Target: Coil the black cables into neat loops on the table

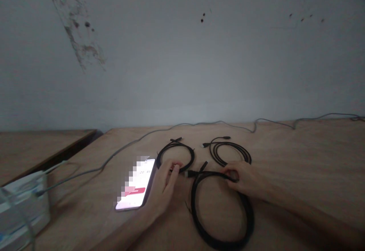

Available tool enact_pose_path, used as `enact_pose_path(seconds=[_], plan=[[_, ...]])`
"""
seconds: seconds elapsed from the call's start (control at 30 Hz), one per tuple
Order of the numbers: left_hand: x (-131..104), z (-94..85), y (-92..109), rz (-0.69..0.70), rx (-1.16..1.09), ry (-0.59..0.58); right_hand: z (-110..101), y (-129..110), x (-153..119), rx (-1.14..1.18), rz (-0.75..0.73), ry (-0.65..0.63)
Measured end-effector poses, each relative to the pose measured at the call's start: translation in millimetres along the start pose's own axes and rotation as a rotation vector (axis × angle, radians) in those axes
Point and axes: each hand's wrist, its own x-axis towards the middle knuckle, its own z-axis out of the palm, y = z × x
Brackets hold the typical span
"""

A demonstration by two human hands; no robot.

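Note:
Three coiled black cables with plugs on their ends lie on the wooden table. My left hand [167,177] is at the near edge of the left coiled cable [191,160], thumb and fingers curled round a part that they mostly hide. The largest coiled cable [195,209] lies closest to me. On its upper right edge, my right hand [243,178] pinches the strands between thumb and fingers. Just beyond that hand is the right coiled cable [212,152], its near edge partly covered by my fingers.
Left of my left hand lies a lit phone [142,180], partly pixelated. A white box-like thing [25,205] stands at the left edge. A long grey cord [122,147] runs from it along the back of the table [85,220], by a marked wall [159,53].

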Motion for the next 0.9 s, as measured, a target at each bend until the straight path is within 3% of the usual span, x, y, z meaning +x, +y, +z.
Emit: enact_pose_path(seconds=[0.17,0.37,0.63,0.9], plan=[[0.7,4.3,-4.4,-0.016,-0.071,-0.062,-3.0,-3.0,-3.1,0.058,-0.095,0.006],[-2.2,9.7,-5.1,0.037,0.018,-0.195,-0.7,20.6,-4.9,0.051,-0.094,0.125],[-0.9,13.1,-6.7,0.040,0.072,-0.256,-35.2,26.0,-11.3,0.046,0.025,-0.051],[-1.7,15.3,-9.3,0.026,0.094,-0.263,-13.2,34.4,-12.1,0.238,0.091,-0.092]])
